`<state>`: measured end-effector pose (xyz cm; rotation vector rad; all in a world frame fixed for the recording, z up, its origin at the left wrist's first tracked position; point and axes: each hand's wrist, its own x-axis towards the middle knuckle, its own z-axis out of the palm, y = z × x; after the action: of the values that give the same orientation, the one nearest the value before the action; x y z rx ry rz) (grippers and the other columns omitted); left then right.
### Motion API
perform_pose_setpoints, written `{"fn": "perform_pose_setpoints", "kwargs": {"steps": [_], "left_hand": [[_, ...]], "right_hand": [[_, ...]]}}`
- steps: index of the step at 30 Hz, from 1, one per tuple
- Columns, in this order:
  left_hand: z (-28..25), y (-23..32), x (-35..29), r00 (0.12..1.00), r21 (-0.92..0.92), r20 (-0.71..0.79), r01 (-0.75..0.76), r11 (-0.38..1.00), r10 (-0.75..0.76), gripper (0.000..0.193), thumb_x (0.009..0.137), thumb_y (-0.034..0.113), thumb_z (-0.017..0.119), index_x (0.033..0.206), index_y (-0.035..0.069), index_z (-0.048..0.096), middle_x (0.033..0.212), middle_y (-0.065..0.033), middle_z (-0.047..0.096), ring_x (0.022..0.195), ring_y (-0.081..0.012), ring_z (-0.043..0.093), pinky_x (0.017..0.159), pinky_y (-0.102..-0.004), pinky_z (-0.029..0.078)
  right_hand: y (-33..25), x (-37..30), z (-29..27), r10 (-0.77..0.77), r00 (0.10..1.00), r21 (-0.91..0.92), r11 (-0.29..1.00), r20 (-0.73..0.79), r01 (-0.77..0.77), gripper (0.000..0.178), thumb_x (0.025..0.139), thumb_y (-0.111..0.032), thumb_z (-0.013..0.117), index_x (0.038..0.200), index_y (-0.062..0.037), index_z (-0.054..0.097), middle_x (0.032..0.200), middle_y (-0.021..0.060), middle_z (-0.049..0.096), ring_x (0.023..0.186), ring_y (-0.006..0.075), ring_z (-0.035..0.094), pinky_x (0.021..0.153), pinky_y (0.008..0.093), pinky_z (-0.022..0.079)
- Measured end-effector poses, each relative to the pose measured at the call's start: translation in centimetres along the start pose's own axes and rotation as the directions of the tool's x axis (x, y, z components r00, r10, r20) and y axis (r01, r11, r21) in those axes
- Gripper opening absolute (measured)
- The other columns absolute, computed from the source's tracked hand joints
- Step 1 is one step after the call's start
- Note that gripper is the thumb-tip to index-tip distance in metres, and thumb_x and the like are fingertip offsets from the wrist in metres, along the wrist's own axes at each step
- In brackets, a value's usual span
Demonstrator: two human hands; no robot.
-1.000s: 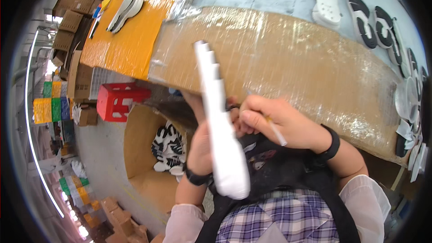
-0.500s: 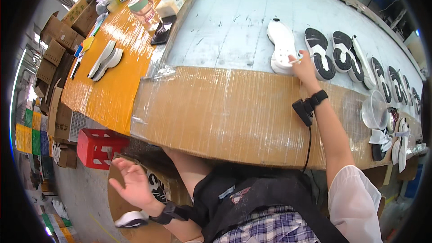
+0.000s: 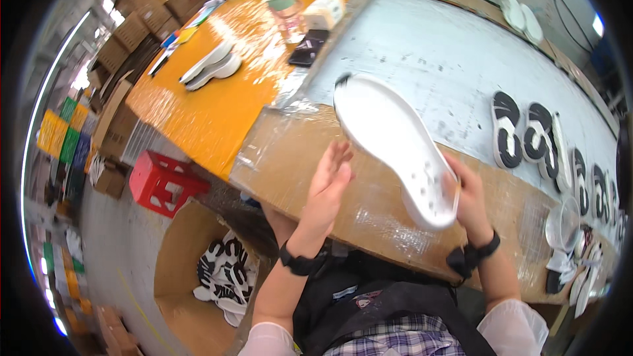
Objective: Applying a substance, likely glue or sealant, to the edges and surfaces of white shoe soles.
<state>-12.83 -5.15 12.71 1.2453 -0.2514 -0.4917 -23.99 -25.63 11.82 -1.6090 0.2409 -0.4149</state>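
Note:
A white shoe sole, its hollow inner side facing up and its toe tip dark, is held above the cardboard-covered front edge of the table. My right hand grips it at the end with the small round holes. A thin pale stick was between those fingers earlier; now I cannot tell whether it is still there. My left hand is raised left of the sole, fingers stretched out, holding nothing and apart from it. Black-and-white soles stand in a row on the pale blue tabletop to the right.
Below left is a large cardboard box with several soles inside, beside a red plastic stool. The orange-covered table holds a pair of soles, a phone, a jar and tissues. A clear plastic tub stands at right.
My right hand has lifted the white sole off the blue tabletop and brought it nearer. My left hand has risen from over the cardboard box toward it. The view has swung.

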Motion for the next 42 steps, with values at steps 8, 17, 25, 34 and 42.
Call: {"fn": "perform_pose_setpoints", "kwargs": {"steps": [8, 17, 25, 34, 42], "left_hand": [[-0.3, 3.5, 0.3, 0.965, -0.051, -0.086, -0.252, 0.966, 0.247, 0.034, 0.092, 0.031, 0.044, 0.095, 0.0, 0.056, 0.086, -0.0006, 0.059, 0.077, -0.0042, 0.052, 0.068, -0.0177, 0.04], [1.7, 4.7, -0.7, 0.997, -0.154, 0.054, -0.038, 0.987, 0.047, 0.04, 0.089, 0.035, 0.048, 0.107, 0.0, 0.053, 0.094, -0.0041, 0.059, 0.082, -0.0069, 0.053, 0.07, -0.0207, 0.042], [4.0, -0.4, -4.4, 0.996, -0.296, 0.023, -0.078, 0.952, 0.089, 0.05, 0.089, 0.019, 0.049, 0.129, -0.001, 0.027, 0.118, -0.01, 0.047, 0.104, -0.0165, 0.05, 0.088, -0.0302, 0.041], [3.8, -1.7, -5.3, 0.997, -0.426, 0.051, 0.078, 0.901, -0.062, 0.057, 0.084, 0.004, 0.052, 0.131, 0.003, 0.021, 0.116, -0.0121, 0.049, 0.101, -0.0204, 0.054, 0.085, -0.0322, 0.046], [5.9, 0.6, -8.0, 0.951, 0.223, 0.201, -0.279, 0.934, 0.236, 0.078, 0.077, 0.022, 0.066, 0.135, -0.003, 0.02, 0.129, -0.0183, 0.037, 0.114, -0.0234, 0.042, 0.086, -0.0326, 0.041]], "right_hand": [[-0.8, -6.9, -0.5, -0.383, 0.883, -0.411, 0.783, 0.273, 0.467, 0.035, 0.079, -0.002, 0.048, 0.114, 0.0024, 0.05, 0.11, 0.0191, 0.055, 0.098, 0.0301, 0.055, 0.084, 0.0343, 0.041], [-2.6, -6.4, 1.5, 0.254, 0.958, 0.39, 0.875, 0.136, -0.287, 0.045, 0.087, -0.015, 0.05, 0.125, 0.0047, 0.038, 0.117, 0.0134, 0.051, 0.103, 0.018, 0.053, 0.088, 0.029, 0.042], [-3.6, -5.8, 3.6, -0.097, 0.986, 0.206, 0.976, 0.136, 0.068, 0.071, 0.077, -0.03, 0.065, 0.129, 0.0032, 0.03, 0.123, 0.0144, 0.047, 0.11, 0.0243, 0.05, 0.093, 0.0295, 0.037], [-3.5, -5.8, 2.6, -0.078, 0.942, 0.011, 0.997, 0.328, 0.079, 0.082, 0.067, -0.022, 0.075, 0.131, 0.0031, 0.029, 0.125, 0.0164, 0.044, 0.111, 0.0238, 0.048, 0.092, 0.0312, 0.038], [-2.9, -6.3, 2.5, 0.401, 0.871, 0.612, 0.624, 0.283, -0.486, 0.051, 0.085, -0.016, 0.054, 0.128, 0.0019, 0.035, 0.119, 0.0132, 0.049, 0.103, 0.0179, 0.053, 0.087, 0.0297, 0.044]]}}
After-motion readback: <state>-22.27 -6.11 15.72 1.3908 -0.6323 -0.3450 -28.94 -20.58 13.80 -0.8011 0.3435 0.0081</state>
